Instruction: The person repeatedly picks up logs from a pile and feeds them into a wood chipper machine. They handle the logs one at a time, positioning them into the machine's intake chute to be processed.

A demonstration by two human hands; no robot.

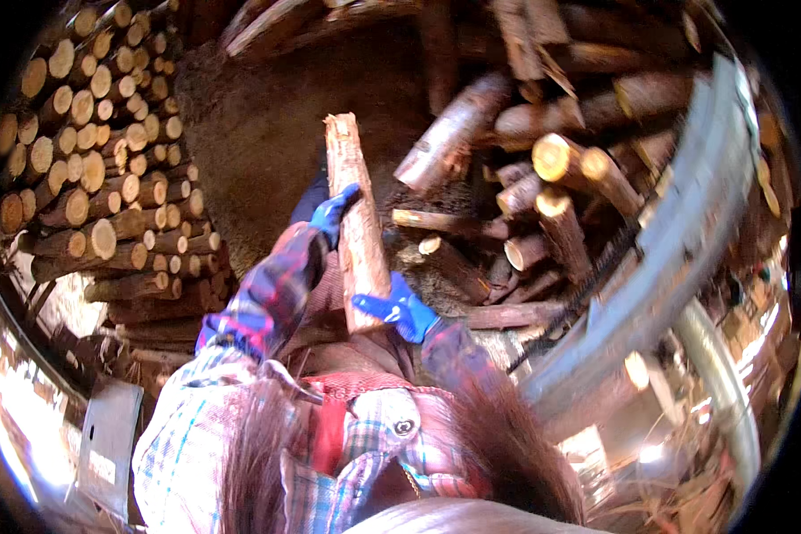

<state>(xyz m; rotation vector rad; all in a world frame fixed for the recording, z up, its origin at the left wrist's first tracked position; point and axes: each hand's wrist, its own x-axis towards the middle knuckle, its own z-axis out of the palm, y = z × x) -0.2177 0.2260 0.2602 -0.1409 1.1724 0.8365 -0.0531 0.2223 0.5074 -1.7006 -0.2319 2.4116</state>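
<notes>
A long split log [358, 222] with pale, rough bark is held in front of my body, its far end tilted slightly left. My left hand [334, 214], in a blue glove, grips it along the left side near the middle. At the near end, my right hand [400, 309], also gloved in blue, wraps the log from the right with its thumb lying across the top. Both hands are closed on the wood. The fingers underneath the log are hidden.
On the left rises a tall stack of round logs [93, 169], cut ends outward. Loose logs [561, 214] lie heaped at the right and far side. A grey curved metal beam [659, 258] runs along the right. Brown dirt floor [267, 125] stretches ahead.
</notes>
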